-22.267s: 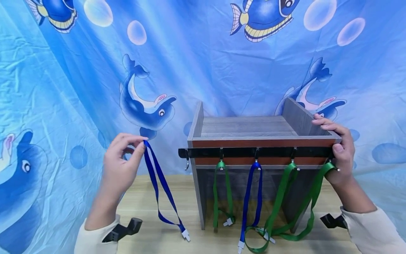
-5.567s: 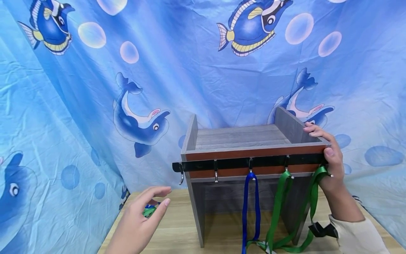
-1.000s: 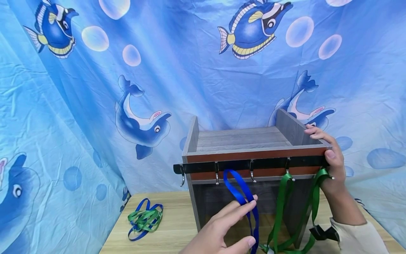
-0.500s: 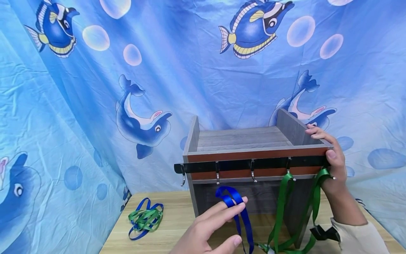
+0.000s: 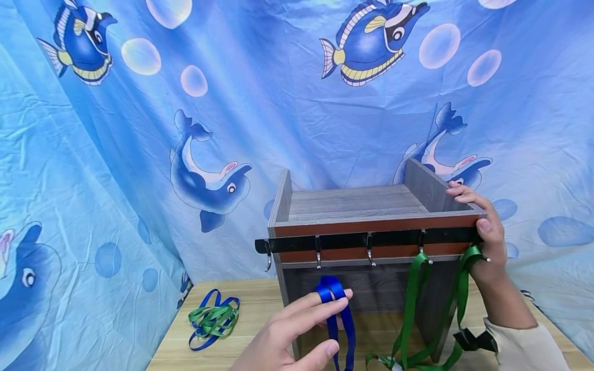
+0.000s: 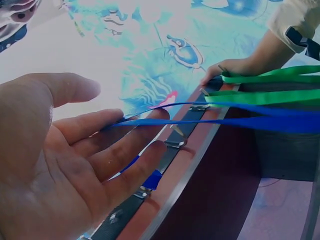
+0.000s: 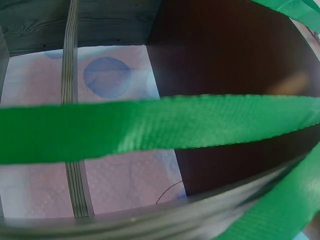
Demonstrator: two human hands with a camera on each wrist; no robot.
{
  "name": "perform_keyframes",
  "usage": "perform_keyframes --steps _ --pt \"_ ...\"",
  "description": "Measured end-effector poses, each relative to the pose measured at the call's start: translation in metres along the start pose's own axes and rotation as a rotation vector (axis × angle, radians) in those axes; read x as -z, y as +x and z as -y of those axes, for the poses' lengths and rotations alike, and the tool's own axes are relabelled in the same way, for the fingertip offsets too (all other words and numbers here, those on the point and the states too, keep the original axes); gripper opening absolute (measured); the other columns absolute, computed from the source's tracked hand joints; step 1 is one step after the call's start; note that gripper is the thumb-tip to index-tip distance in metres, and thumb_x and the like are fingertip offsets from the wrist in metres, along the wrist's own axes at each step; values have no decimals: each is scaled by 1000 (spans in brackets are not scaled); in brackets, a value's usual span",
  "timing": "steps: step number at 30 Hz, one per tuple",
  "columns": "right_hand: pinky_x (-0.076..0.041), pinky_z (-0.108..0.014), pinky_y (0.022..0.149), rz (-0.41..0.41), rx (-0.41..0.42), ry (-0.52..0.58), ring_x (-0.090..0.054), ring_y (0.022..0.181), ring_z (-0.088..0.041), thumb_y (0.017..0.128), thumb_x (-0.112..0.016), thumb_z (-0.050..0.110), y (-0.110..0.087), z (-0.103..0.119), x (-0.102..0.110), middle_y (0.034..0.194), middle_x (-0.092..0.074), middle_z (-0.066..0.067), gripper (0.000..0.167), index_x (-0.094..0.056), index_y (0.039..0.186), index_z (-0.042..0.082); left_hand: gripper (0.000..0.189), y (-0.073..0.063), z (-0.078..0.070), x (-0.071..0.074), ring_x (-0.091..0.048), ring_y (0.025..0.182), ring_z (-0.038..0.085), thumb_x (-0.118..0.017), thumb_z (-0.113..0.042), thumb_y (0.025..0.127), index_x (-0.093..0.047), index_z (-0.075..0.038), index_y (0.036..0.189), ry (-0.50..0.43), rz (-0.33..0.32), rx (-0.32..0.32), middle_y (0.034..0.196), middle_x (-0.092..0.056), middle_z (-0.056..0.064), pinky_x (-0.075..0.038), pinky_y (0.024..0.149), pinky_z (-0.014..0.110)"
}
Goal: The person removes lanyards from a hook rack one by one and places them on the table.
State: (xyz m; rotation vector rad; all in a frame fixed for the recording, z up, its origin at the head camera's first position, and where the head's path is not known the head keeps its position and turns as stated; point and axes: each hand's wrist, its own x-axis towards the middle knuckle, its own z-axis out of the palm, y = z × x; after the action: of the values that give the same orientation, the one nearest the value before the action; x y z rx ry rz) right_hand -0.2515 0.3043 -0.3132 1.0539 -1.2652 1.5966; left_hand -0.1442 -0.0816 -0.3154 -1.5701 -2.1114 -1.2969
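Note:
In the head view, my left hand (image 5: 292,332) holds a blue lanyard (image 5: 330,288) between its fingers, with the thumb apart. The lanyard's loop lies over the fingers and its straps hang down in front of the grey shelf unit (image 5: 357,203). The left wrist view shows the blue straps (image 6: 285,120) running away from the fairly straight fingers. My right hand (image 5: 492,234) grips the unit's right side panel, thumb at the front. Two green lanyards (image 5: 410,299) hang from the right-hand hooks of the black hook rail (image 5: 343,241). Their lower ends lie together on the table.
A loose heap of blue and green lanyards (image 5: 213,319) lies on the wooden table (image 5: 260,299) left of the unit. Three bare hooks stand at the rail's left and middle. A blue sea-print curtain (image 5: 278,103) hangs behind. Green strap (image 6: 270,97) runs near the left hand.
Since the earliest frame, one green lanyard and one blue lanyard have left their hooks. Over the last second, my left hand has moved the blue lanyard left and down. The right hand stays put.

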Motion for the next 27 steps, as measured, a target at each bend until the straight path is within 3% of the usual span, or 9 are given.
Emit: perform_keyframes --steps 4,9,16,20,27 --pt "-28 -37 122 3 1 1 -39 146 -37 104 -38 16 -1 0 0 143 -64 -19 44 -61 128 -13 60 -2 0 7 -59 141 23 -63 0 102 -49 -11 159 9 -17 -36 159 -56 9 -61 103 35" --pt "-27 -37 124 -4 -2 27 -39 147 -38 103 -38 15 -1 0 -1 142 -64 -19 43 -61 127 -13 61 -6 -4 15 -58 143 21 -63 3 101 -49 -12 159 5 -52 -9 160 -55 7 -60 105 36" --pt "-28 -37 123 -4 -1 11 -39 147 -37 103 -36 15 0 0 0 142 -64 -19 44 -61 127 -13 59 -10 -12 21 -62 136 20 -62 -1 103 -51 -20 158 3 -85 123 158 -56 3 -62 98 32" --pt "-25 -38 126 -6 -3 22 -39 147 -38 103 -36 14 0 1 -1 142 -64 -19 44 -61 127 -13 60 -12 -14 28 -62 138 20 -62 2 102 -51 -19 158 25 -120 136 160 -55 4 -62 98 31" --pt "-27 -37 124 -10 -6 0 -38 148 -39 103 -36 14 0 2 -1 142 -64 -19 44 -62 128 -12 62 -17 -16 41 -75 109 13 -61 7 101 -50 -16 158 59 -203 157 161 -54 9 -63 90 30"
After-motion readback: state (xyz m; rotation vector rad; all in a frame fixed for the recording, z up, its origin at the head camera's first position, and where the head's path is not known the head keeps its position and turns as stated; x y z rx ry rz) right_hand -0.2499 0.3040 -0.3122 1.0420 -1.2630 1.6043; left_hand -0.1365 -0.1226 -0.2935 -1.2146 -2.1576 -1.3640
